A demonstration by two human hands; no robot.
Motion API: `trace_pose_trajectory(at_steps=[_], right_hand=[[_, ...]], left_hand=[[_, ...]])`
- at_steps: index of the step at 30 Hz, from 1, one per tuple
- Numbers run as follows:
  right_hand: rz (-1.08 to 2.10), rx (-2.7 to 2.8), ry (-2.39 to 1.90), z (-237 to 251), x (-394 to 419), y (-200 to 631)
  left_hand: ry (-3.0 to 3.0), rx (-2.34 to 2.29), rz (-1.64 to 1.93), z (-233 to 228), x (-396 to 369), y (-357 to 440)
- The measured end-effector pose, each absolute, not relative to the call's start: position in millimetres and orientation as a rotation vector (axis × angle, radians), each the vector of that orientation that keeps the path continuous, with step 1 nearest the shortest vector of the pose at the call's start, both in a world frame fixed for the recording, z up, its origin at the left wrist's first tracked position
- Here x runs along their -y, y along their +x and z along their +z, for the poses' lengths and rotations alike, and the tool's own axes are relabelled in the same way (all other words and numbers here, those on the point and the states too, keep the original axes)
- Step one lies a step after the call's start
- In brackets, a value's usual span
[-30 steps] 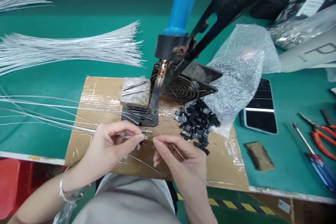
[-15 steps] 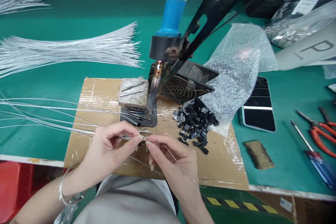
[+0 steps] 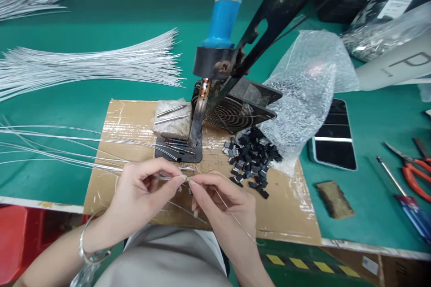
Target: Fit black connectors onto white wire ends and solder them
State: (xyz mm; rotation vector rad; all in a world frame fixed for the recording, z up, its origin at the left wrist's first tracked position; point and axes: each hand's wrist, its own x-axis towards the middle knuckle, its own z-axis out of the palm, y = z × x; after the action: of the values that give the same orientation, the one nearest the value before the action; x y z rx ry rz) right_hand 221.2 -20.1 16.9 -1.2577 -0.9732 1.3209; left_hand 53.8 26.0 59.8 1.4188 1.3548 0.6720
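Observation:
My left hand (image 3: 148, 197) is closed, thumb and index finger pinching the ends of thin white wires (image 3: 77, 138) that trail off to the left. Fingertip to fingertip with it, my right hand (image 3: 225, 208) is closed in a pinch too. A thin silvery wire (image 3: 239, 224) runs through the right hand's fingers and curls out over its wrist side. What lies exactly between the fingertips is too small to make out. Just beyond the hands, a soldering iron (image 3: 201, 114) in a black clamp points down at a dark plate (image 3: 195, 154).
Small black pieces (image 3: 253, 159) lie heaped right of the hands, beside a bubble-wrap bag (image 3: 299, 94). A fan (image 3: 232, 110) stands behind the iron. A wrapped block (image 3: 172, 128) carries metal rods. Rightward are a phone (image 3: 333, 143), screwdriver (image 3: 411, 210) and pliers (image 3: 414, 170). A wire bundle (image 3: 94, 65) lies back left.
The view has shifted very slightly, so everything sits a little further right. Both hands keep the same pinching pose.

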Motion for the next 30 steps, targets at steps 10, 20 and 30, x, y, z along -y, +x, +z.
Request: trace_pose_trajectory(at_steps=[10,20,30], right_hand=[[1.329,0.949,-1.250,15.9,21.5,219.2],[1.239,0.769,-1.287,22.6,14.2,223.0],[1.215,0.863,-1.280,22.5,11.9,214.6]], left_hand=[[1.426,-1.344,0.667,58.8,-25.1,54.1],[1.347,-1.400,0.635,59.0,-26.1,53.1],[1.246,-1.309,0.640,67.0,-31.1,57.5]])
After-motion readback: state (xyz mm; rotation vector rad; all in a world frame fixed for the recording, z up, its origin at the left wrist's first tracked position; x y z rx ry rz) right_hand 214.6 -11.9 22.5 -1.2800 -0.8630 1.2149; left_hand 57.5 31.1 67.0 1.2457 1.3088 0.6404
